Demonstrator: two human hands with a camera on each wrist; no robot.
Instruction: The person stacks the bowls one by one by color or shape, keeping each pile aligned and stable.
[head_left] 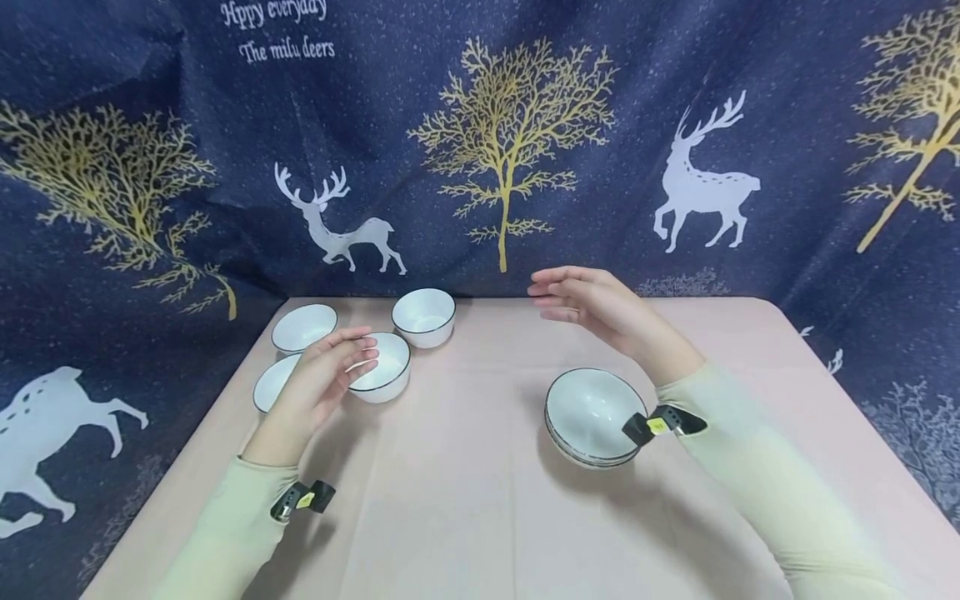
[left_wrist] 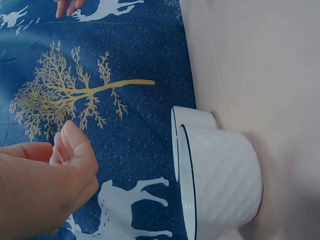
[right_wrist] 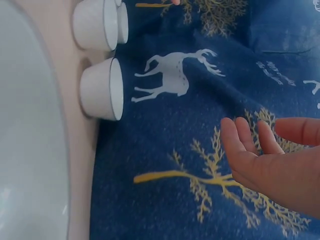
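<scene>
My left hand (head_left: 322, 379) hovers over the white bowls at the table's left, fingers loosely bent and holding nothing. Closest to it is a dark-rimmed white bowl (head_left: 386, 371), partly covered by the fingers in the head view. Another bowl (head_left: 281, 382) is half hidden behind that hand. Two more stand farther back, a left bowl (head_left: 303, 327) and a right bowl (head_left: 424, 318). My right hand (head_left: 592, 304) is raised with nothing in it, beyond a stack of nested bowls (head_left: 592, 412). Its wrist strap overlaps the stack's rim in the head view.
A pale pink cloth covers the table (head_left: 450, 500). Behind it hangs a dark blue curtain (head_left: 585, 208) printed with golden trees and white deer. Each wrist carries a small black camera strap, such as the right strap (head_left: 678, 421).
</scene>
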